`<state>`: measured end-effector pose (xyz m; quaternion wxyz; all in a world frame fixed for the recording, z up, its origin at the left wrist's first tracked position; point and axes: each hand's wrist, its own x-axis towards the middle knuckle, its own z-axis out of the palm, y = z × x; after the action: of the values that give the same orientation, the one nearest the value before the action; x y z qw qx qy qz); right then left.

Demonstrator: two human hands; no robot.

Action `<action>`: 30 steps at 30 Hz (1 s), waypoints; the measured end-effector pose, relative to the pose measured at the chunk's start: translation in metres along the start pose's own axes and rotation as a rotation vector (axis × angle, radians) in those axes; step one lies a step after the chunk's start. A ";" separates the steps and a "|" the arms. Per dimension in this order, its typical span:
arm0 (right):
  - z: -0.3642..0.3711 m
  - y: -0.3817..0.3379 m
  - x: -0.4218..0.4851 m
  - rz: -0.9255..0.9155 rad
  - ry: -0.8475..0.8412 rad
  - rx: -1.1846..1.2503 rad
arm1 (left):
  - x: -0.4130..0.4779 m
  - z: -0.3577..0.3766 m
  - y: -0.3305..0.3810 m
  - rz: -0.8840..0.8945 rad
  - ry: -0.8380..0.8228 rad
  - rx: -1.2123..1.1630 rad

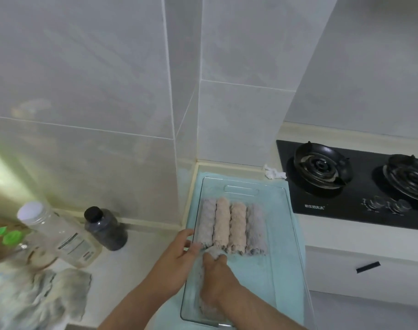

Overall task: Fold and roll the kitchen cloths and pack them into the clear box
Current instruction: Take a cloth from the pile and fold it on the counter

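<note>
**A:** So, how many cloths are packed?

**B:** Four. A row of four rolls (237,225) lies side by side in the far half of the clear box (241,190), two grey ones on the outside and two pink ones between them. A fifth roll (211,252), grey, is inside the box too. It lies lengthwise along the left wall in the near half, and its far end touches the row.

**A:** Is it let go of?

**B:** No. The right hand (217,270) is curled over the top of it, fingers wrapped round the cloth and pressing it down. The left hand (177,253) lies loosely spread at the box's left wall. Its fingertips touch the roll's far end, and it grips nothing that I can see.

**A:** And what's left?

**B:** I'd judge well past halfway, though not finished. A heap of loose grey cloths (36,294) sits on the counter well left of the box, neither folded nor rolled, and the box's near half has room on the right.

**A:** Anything else around?

**B:** A teal towel (190,206) lies under the box. A dark bottle (105,229) and a clear bottle (60,234) stand to its left, and a gas hob (358,182) sits to its right.
</note>
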<state>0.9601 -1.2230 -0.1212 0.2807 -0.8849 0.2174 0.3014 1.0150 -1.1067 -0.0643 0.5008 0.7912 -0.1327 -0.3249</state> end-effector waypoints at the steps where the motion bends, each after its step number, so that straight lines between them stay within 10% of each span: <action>1: 0.002 0.000 0.002 -0.008 0.015 0.019 | -0.001 -0.002 -0.002 -0.005 -0.007 0.004; 9: -0.013 0.029 -0.003 0.161 0.154 0.575 | -0.007 -0.008 -0.008 -0.073 -0.005 -0.080; 17: -0.005 0.011 0.010 0.261 -0.202 1.236 | -0.007 -0.009 -0.008 -0.115 -0.054 -0.250; 30: 0.001 -0.008 0.016 0.447 0.047 0.849 | -0.004 -0.048 -0.026 -0.154 -0.209 -0.249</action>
<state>0.9762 -1.2197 -0.1295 0.5406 -0.6302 0.5125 0.2189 1.0396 -1.0587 -0.0718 0.5519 0.6930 -0.0817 -0.4566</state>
